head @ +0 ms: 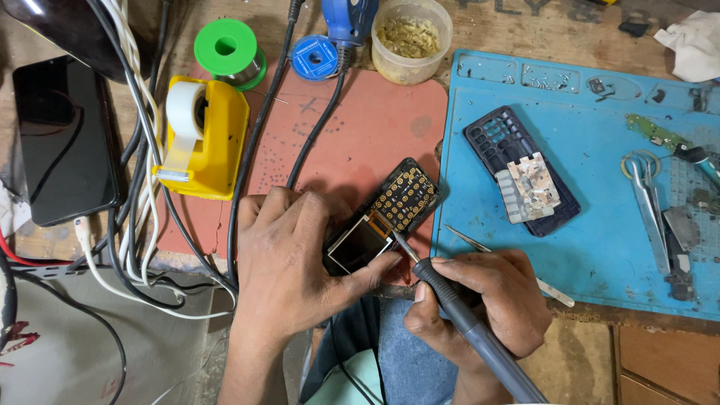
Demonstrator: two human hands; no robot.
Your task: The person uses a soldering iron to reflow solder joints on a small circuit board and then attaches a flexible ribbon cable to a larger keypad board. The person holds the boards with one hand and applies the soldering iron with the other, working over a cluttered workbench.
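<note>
My left hand pins the opened phone board; right hand grips the soldering iron — tip at the screen edge, black keypad frame already off, reassembly left.

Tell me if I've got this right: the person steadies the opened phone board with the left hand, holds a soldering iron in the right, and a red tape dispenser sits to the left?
Not quite. In the head view the tape dispenser is yellow, not red. The rest holds: the left hand steadies the phone board and the right hand holds the soldering iron.
</note>
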